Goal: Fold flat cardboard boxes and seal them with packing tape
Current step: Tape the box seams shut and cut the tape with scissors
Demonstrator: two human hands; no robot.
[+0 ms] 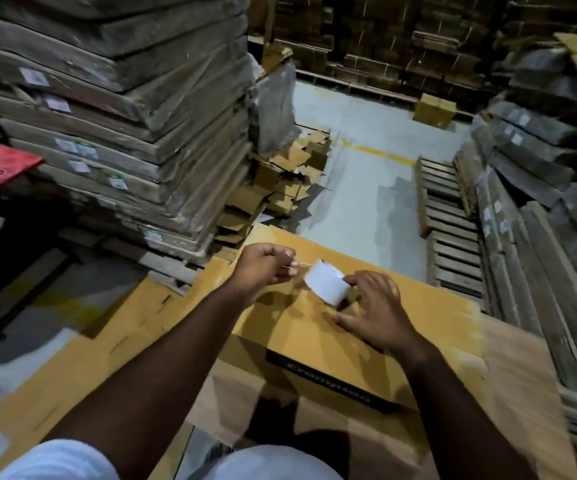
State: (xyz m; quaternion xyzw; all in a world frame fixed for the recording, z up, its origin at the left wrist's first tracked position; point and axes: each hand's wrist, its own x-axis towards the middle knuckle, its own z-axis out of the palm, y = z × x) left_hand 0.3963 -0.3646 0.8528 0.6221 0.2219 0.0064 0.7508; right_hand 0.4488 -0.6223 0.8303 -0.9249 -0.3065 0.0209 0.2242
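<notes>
Assembled cardboard box (332, 327) sits right in front of the person, top face up, black printed label on its near side. Flat cardboard sheets (83, 362) lie on the floor (356, 133) under and left of it.

Tape roll (327, 284) is just above the box top, white/pale, held between both hands. Right hand (375, 306) grip: fingers curled round the roll's right end. Left hand (266, 270) grip: closed, fingertips pinching the free tape end, a short strip pulled out left of the roll.

Wrapped stacks (134, 109) on the left, wooden pallets (453, 216) on the right, loose cardboard scraps (280, 181) behind the box.
</notes>
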